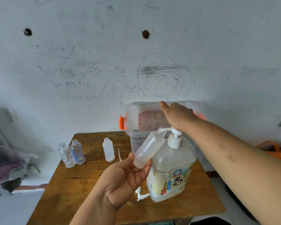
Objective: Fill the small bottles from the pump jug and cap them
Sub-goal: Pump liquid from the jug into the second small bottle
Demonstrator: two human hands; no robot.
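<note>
A large clear pump jug [172,169] with a yellow label stands on the wooden table [75,189]. My right hand [177,116] rests with its palm on the white pump head [174,132], fingers stretched forward. My left hand [126,177] holds a small frosted bottle [148,149] tilted, its open mouth at the pump spout. Three more uncapped small bottles stand at the table's far left: two clear ones [66,155] [78,151] and a frosted one [108,149].
A white pump cap [141,194] lies on the table beside the jug's base, and a thin tube [119,154] lies near the frosted bottle. A clear storage box [136,120] with orange latches stands behind the jug against the scribbled wall.
</note>
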